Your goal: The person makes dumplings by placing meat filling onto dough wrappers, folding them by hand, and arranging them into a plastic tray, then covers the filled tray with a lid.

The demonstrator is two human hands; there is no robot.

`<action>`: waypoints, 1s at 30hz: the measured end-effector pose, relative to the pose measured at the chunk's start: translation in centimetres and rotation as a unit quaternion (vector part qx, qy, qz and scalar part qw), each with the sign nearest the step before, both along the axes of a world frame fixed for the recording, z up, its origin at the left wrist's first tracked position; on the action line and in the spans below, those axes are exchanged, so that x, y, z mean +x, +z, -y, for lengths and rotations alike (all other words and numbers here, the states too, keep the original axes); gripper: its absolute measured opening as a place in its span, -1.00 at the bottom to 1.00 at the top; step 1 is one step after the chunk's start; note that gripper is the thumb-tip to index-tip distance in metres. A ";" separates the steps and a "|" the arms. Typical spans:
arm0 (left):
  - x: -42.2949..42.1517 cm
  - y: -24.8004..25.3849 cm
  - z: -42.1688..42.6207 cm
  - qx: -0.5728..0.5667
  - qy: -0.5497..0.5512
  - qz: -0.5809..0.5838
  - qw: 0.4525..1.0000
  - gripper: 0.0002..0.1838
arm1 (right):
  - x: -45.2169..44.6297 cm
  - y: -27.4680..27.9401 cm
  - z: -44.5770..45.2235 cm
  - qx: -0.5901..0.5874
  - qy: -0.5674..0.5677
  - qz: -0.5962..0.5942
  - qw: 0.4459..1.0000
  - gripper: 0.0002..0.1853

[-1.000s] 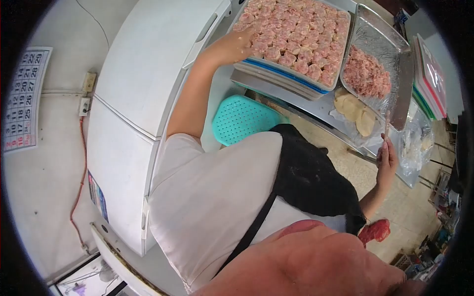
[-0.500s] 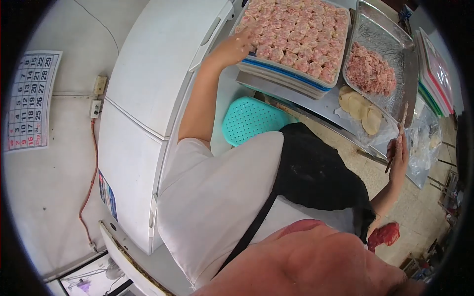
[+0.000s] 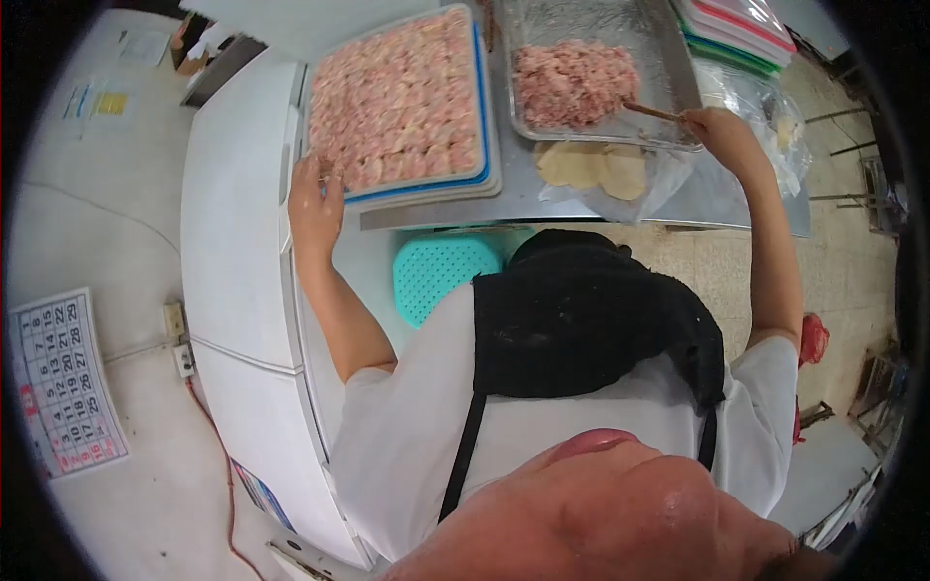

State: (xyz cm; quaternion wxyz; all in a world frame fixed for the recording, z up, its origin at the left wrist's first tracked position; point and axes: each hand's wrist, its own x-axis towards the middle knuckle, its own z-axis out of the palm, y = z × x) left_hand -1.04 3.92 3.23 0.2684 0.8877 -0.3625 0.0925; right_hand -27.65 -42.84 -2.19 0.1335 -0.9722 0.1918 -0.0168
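My left hand (image 3: 316,208) is at the lower left corner of a tray of filled dumplings (image 3: 402,107). Its fingertips touch the corner with fingers apart, and I make out nothing held in it. The dumplings stand in close rows in the tray, which rests on several stacked trays with a blue rim. My right hand (image 3: 722,136) is closed around a thin brown stick (image 3: 651,112), whose far end touches the edge of a ground meat heap (image 3: 573,82). That heap lies in a metal pan (image 3: 668,68). Pale round wrappers (image 3: 591,169) lie on plastic below the pan.
A white refrigerator (image 3: 237,223) stands at the left. Below the metal table's edge (image 3: 426,217) is a turquoise perforated basket (image 3: 441,274). Lids with coloured rims (image 3: 736,29) are stacked at the upper right, near a clear plastic bag (image 3: 765,116). A calendar (image 3: 68,382) hangs on the wall.
The view has turned, so the table now lies level across the top. The stick, earlier upright and away from the meat, now points left into its edge. My left hand remains at the dumpling tray.
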 end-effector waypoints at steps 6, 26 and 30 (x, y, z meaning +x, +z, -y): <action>-9.0 -2.4 12.0 -0.176 -0.256 -0.271 0.911 -0.75 | 4.1 0.0 5.8 -0.234 0.050 0.045 0.970 -0.80; -14.6 -17.3 23.9 -0.067 -0.122 -0.087 0.986 -0.87 | 2.1 -6.1 6.1 -0.081 0.275 0.039 0.957 -0.85; -15.1 -15.2 24.4 -0.079 -0.058 -0.043 0.994 -0.87 | 1.7 -3.6 7.7 -0.145 0.240 0.021 0.960 -0.88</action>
